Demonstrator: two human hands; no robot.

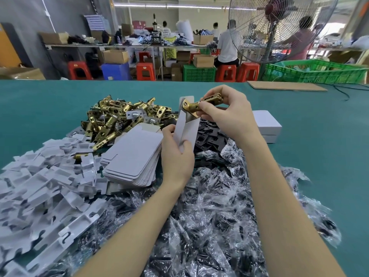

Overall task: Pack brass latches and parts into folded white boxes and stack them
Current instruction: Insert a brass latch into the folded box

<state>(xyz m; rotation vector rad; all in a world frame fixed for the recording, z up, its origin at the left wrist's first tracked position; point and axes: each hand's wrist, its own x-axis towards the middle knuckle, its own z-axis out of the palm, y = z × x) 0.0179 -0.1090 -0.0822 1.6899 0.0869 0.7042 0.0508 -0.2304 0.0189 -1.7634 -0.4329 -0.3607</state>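
My left hand (176, 154) grips an upright, opened white box (187, 126) by its lower end, top flap standing up. My right hand (229, 114) pinches a brass latch (201, 104) and holds it level, its faceplate end at the box's open mouth. A heap of brass latches (119, 116) lies on the green table behind. Flat unfolded white boxes (133, 156) sit stacked to the left of my left hand. Two closed white boxes (266, 124) are stacked to the right. Black plates (209, 134) and clear bags of small parts (219, 206) lie under my forearms.
White plastic inserts (46, 192) are piled at the left. A cardboard sheet (285, 85) and a green crate (315, 72) sit at the table's far right edge, a standing fan (279, 27) behind. People work at benches beyond the table.
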